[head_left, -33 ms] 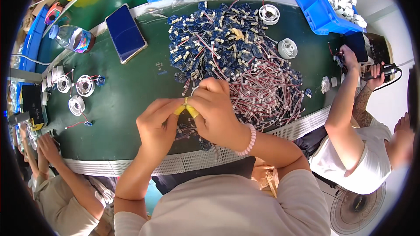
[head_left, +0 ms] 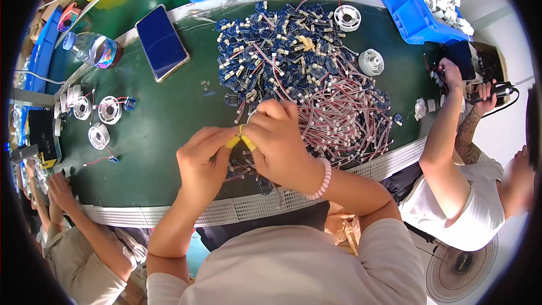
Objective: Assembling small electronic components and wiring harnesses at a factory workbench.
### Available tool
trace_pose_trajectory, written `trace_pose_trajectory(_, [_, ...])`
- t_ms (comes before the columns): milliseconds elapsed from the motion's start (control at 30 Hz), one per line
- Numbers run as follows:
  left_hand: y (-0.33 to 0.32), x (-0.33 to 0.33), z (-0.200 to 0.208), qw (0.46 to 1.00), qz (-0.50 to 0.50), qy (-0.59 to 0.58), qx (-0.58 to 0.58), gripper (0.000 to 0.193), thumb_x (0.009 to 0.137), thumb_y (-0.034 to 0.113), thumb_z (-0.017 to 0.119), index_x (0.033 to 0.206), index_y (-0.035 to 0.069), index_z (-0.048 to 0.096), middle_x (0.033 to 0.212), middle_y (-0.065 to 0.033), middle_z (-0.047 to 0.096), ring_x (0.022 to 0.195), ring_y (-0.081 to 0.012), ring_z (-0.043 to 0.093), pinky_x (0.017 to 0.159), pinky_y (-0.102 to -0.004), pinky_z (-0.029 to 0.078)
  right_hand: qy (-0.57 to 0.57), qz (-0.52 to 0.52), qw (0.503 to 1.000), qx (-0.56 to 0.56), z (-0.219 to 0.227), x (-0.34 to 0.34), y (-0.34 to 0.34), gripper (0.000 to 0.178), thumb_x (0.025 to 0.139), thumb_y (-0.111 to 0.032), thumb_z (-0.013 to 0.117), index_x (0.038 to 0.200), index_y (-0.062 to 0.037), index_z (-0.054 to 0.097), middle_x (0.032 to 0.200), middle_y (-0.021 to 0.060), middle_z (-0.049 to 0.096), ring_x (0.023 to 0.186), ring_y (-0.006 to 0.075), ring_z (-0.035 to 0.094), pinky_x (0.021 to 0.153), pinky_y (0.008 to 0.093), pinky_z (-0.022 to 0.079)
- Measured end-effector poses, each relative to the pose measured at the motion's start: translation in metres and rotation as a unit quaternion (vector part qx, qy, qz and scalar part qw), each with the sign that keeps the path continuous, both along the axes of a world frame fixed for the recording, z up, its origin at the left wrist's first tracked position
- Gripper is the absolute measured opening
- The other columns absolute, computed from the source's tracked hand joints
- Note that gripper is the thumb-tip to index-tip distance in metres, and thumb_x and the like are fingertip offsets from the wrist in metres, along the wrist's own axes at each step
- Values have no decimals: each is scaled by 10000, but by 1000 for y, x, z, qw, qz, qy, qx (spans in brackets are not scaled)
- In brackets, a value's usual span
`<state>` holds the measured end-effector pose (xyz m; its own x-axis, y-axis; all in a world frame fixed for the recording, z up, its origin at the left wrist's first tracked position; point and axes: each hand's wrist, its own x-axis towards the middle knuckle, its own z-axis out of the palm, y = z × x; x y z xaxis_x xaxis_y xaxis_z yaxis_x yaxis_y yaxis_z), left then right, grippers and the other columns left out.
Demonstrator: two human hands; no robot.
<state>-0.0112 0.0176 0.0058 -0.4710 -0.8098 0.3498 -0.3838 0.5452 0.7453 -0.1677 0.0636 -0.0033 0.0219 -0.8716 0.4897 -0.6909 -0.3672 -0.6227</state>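
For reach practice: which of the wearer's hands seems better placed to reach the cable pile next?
Probably the right hand: it is beside the pile; the left hand is farther off.

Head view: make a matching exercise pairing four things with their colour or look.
Things:
1. Phone
2. Bottle
3. Cable pile
4. Right hand

Looks:
A. Red and white strands
B. Pink coiled band at the wrist
C. Dark screen facing up
D. Blue cap

Pairs: 1-C, 2-D, 3-A, 4-B
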Motion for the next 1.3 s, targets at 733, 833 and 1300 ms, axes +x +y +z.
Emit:
trace_pose_trajectory(733, [1, -2, -5, 995, 21, 63, 69, 191, 741, -107, 625, 898, -8, 672, 836, -127, 642, 729, -185, 635, 648, -247, 513, 5, 6, 1000, 28, 21, -39, 9, 281, 685, -65, 680, 962, -100, 658, 870, 35, 637, 915, 251, 532, 825, 380, 345])
trace_pose_trajectory(833, [-5, 7, -10, 983, 46, 101, 149, 177, 793, -77, 619, 959, -23, 649, 902, -110, 636, 772, -155, 632, 683, -250, 530, 208, -183, 959, 57, 36, -88, 19, 179, 671, -60, 706, 843, -101, 683, 870, 3, 638, 864, 229, 514, 749, 359, 349])
trace_pose_trajectory(1300, [-22, 13, -20, 878, -40, 302, 369, 235, 855, -77, 556, 1087, -42, 573, 972, -106, 632, 892, -164, 622, 816, -283, 518, -100, 37, 988, 114, 11, -33, -18, 148, 790, 16, 627, 933, -6, 656, 733, 65, 577, 555, 115, 500, 481, 231, 369])
